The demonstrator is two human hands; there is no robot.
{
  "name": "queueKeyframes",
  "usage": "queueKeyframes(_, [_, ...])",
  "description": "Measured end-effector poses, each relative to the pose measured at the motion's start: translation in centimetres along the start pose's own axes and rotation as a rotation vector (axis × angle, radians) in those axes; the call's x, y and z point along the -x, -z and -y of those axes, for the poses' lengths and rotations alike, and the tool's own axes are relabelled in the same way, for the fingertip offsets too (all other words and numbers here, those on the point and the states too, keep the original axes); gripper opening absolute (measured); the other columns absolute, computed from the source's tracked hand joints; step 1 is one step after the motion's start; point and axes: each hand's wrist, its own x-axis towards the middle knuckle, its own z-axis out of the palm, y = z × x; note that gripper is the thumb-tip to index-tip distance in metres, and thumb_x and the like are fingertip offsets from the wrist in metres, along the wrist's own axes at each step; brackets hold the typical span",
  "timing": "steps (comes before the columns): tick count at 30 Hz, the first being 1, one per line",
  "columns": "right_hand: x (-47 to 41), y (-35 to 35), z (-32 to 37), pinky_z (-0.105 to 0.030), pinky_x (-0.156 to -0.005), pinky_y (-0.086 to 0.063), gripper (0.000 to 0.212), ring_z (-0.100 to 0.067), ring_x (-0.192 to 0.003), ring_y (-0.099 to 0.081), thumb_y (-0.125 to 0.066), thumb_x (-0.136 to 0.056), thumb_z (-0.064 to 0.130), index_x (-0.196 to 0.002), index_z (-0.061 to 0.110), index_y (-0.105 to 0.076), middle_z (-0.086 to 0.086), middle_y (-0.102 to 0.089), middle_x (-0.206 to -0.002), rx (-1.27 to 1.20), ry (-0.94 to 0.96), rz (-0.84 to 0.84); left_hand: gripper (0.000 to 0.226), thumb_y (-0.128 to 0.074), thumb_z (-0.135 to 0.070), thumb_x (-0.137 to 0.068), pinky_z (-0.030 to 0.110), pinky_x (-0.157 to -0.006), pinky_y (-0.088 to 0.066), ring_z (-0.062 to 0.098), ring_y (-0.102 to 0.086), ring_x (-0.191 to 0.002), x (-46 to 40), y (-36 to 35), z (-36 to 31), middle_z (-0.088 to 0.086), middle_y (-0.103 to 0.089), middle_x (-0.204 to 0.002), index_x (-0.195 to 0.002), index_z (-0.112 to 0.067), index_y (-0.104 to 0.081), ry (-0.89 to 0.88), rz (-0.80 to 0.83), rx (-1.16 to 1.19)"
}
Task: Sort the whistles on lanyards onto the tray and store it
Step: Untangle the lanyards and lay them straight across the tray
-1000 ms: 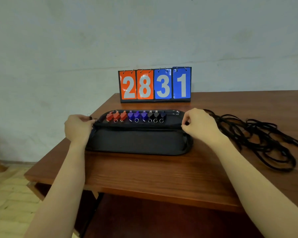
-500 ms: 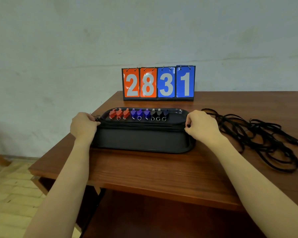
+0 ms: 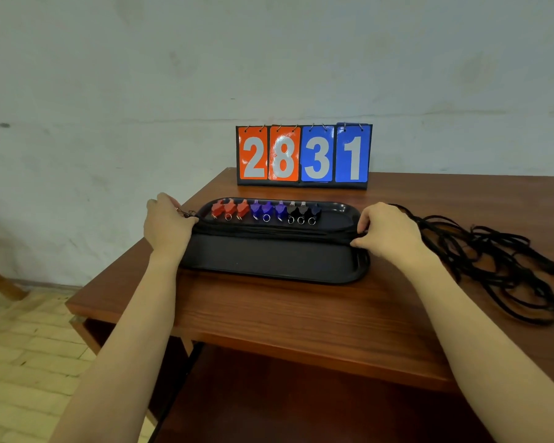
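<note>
My left hand (image 3: 168,227) is curled at the left end of the tray (image 3: 269,260), fingers pinching the ends of a bundle of black lanyards (image 3: 269,231) pulled straight across the tray's middle. My right hand (image 3: 386,233) grips the other end of that bundle at the tray's right end, thumb and fingers closed on it just over the rim.

Behind the taut lanyards, along the tray's far side, I see the whistles (image 3: 266,211) in one row: three red at the left, three purple in the middle, three dark ones to the right, small rings showing in front of several. The tray's near half is bare black surface.

The tray sits on a wooden table (image 3: 301,318), near its left edge, with a broad strip of bare wood between tray and front edge. Right of the tray lies a loose tangle of black cords (image 3: 499,263). Behind the tray stands a scoreboard (image 3: 304,155) reading 2831.
</note>
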Motion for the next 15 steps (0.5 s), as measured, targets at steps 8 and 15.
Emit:
queueKeyframes(8, [-0.3, 2.2, -1.1, -0.032, -0.072, -0.046, 0.019, -0.015, -0.081, -0.054, -0.065, -0.087, 0.036, -0.080, 0.019, -0.061, 0.004, -0.058, -0.084, -0.237, -0.085, -0.189, 0.021, -0.060, -0.032, -0.090, 0.015, -0.063, -0.033, 0.009, -0.055, -0.080, 1.9, 0.0, -3.4, 0.001, -0.063, -0.095, -0.102, -0.014, -0.060, -0.241, -0.016, 0.207])
queueKeyframes(15, [-0.7, 3.3, -5.1, -0.033, -0.071, -0.046, 0.016, -0.029, -0.089, -0.063, -0.066, -0.087, 0.020, -0.094, 0.007, -0.070, -0.010, -0.069, -0.096, -0.256, -0.403, -0.171, 0.022, -0.061, -0.036, -0.090, 0.022, -0.074, -0.050, 0.003, -0.056, -0.077, 5.6, -2.4, -11.2, -0.012, -0.060, -0.088, -0.107, -0.023, -0.060, -0.701, 0.329, 0.116])
